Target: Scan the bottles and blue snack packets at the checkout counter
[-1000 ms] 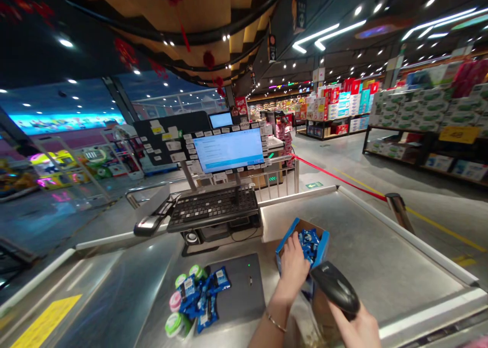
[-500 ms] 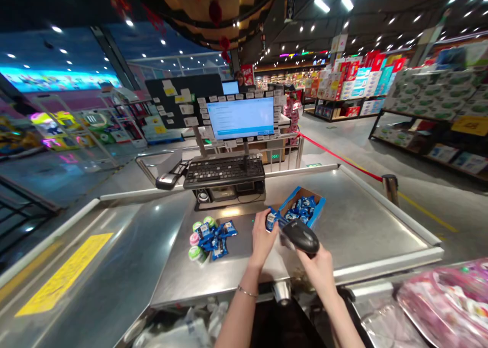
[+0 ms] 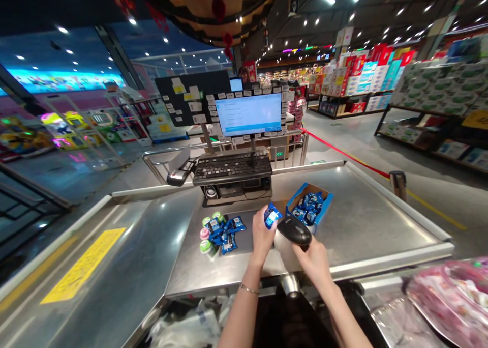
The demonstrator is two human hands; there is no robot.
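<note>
My left hand [image 3: 262, 236] is closed on a small blue packet [image 3: 272, 216], holding it upright above the metal counter. In my right hand [image 3: 314, 259] is a black barcode scanner [image 3: 294, 230], its head close to the packet. Behind the scanner, a blue cardboard box [image 3: 327, 205] holds several more blue packets [image 3: 309, 205]. To the left of my left hand lies a loose pile of blue packets [image 3: 227, 233]. Small round tubs with green and pink lids [image 3: 205, 246] stand against that pile.
A lit monitor [image 3: 249, 114] stands behind a black keyboard [image 3: 232, 167]. A card terminal [image 3: 178, 176] sits left of it. The counter [image 3: 377, 215] has a raised rim. Plastic bags [image 3: 186, 327] are below its front edge, and pink packages [image 3: 453, 297] lie at the lower right.
The packet in my left hand has come up and turned, showing a bright patch on its face. The scanner has shifted slightly, and the whole view has swung a little to the left.
</note>
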